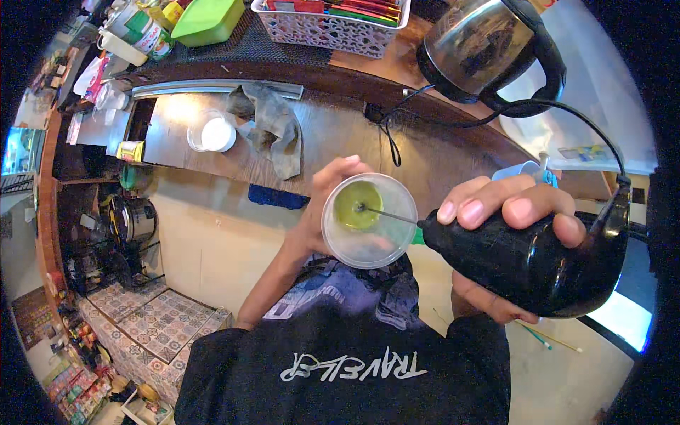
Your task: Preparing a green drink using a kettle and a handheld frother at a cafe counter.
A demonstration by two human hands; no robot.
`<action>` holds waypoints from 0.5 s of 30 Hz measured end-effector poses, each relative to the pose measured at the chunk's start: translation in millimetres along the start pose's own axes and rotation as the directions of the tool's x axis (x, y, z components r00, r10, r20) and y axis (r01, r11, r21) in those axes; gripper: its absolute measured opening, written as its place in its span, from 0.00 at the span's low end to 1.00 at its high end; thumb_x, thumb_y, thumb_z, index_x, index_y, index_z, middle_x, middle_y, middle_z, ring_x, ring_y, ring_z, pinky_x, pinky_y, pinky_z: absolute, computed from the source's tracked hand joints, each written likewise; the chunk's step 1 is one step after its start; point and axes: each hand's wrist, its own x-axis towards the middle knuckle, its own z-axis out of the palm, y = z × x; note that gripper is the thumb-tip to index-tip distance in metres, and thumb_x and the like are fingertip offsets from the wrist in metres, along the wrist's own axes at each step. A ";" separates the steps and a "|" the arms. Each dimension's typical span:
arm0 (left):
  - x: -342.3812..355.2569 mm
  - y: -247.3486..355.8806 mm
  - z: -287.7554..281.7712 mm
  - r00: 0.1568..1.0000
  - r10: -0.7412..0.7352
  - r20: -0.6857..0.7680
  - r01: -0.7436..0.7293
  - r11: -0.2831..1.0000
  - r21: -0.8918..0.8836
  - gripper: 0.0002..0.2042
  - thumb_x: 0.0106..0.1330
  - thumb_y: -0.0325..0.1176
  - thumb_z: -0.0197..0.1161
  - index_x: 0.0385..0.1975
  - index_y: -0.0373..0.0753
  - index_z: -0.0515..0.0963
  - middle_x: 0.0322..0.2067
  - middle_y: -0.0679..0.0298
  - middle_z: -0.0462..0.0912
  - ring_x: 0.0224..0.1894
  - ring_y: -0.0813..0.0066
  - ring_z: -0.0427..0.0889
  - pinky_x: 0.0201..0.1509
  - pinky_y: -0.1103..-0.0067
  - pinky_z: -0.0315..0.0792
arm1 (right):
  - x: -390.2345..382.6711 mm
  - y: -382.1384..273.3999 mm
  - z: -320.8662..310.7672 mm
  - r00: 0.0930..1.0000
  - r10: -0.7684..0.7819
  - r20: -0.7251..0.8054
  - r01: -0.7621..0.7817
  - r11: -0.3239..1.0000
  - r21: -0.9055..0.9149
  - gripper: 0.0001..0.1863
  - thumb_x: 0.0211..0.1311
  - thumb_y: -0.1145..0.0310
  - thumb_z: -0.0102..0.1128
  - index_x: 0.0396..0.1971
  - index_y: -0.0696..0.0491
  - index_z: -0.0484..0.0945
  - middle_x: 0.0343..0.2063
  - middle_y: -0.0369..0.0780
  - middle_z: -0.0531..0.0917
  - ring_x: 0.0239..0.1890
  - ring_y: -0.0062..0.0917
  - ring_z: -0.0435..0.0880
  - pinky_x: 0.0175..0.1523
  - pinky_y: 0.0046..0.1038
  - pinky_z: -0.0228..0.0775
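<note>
My left hand (316, 209) is closed around the side of a clear plastic cup (386, 248). A layer of green liquid (350, 214) lies at the bottom of the cup. My right hand (520, 202) grips the fat black body of a corded handheld frother (520, 265), fingers over the top and thumb beneath. The frother's thin metal shaft slants over the cup's rim, and its small round tip is at the green liquid. A bit of something green shows beside the frother's nose, mostly hidden.
On the brown wooden counter (340, 134) are a crumpled grey cloth (276, 134) and a clear tub with white contents (212, 134). A steel kettle (478, 46), a white basket of packets (322, 32) and a green container (209, 21) stand higher up. The black cord (598, 127) arcs at right.
</note>
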 end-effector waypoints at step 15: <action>-1.9 25.9 3.6 0.992 -0.124 0.019 0.119 0.977 0.178 0.44 0.41 0.39 0.69 0.62 0.31 0.57 0.52 0.51 0.67 0.56 0.57 0.65 0.61 0.66 0.61 | -1.8 -1.5 2.4 1.000 -0.002 -0.002 0.002 1.000 -0.001 0.21 0.70 0.60 0.44 0.54 0.60 0.67 0.45 0.58 0.73 0.46 0.48 0.74 0.51 0.42 0.71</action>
